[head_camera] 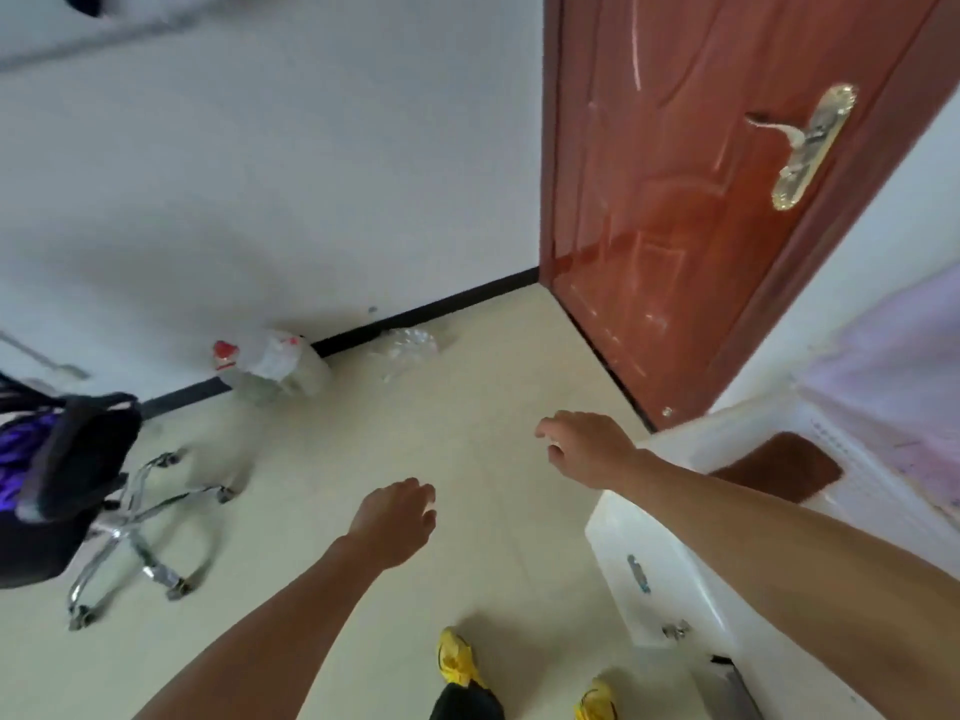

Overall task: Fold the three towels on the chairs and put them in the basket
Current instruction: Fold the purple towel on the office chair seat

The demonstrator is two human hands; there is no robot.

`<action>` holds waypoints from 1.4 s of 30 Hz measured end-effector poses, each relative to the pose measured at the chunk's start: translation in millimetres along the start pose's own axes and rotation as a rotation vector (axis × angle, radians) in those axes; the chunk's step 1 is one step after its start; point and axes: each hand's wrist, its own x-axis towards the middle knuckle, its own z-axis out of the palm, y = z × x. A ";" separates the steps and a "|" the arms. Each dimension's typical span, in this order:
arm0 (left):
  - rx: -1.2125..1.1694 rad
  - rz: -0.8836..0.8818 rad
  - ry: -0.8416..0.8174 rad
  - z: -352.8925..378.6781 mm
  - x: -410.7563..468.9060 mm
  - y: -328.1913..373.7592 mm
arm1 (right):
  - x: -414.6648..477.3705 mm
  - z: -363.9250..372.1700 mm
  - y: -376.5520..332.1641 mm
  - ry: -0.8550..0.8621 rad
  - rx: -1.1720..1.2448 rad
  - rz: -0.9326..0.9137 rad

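Observation:
A black office chair (78,459) with chrome legs stands at the left edge, and a purple cloth (23,449) lies bunched on its seat, partly cut off by the frame. My left hand (397,519) hovers over the bare floor in the middle, fingers loosely curled, holding nothing. My right hand (587,446) reaches forward near the white cabinet, fingers apart and empty. A brown cloth (779,467) lies on top of the white cabinet (670,574) at the right. No basket is in view.
A red-brown door (701,200) with a gold handle stands ahead on the right. Plastic bags (280,361) and a clear wrapper (408,345) lie by the wall's black skirting. A pale pink cover (893,366) fills the far right. My yellow shoes (457,659) show at the bottom.

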 end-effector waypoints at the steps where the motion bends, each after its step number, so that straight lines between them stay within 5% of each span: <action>1: -0.036 -0.081 0.021 3.8 -22.8 -27.9 | 13.3 3.0 -31.5 -0.015 -0.022 -0.075; 7: -0.193 -0.389 0.093 33.0 -131.0 -159.8 | 71.6 20.0 -199.8 -0.050 -0.136 -0.356; 19: -0.348 -0.717 0.111 93.9 -313.0 -399.1 | 130.1 111.0 -543.5 -0.170 -0.210 -0.704; 42: -0.661 -1.087 0.141 110.8 -324.6 -751.0 | 431.3 198.1 -914.3 -0.337 -0.388 -0.919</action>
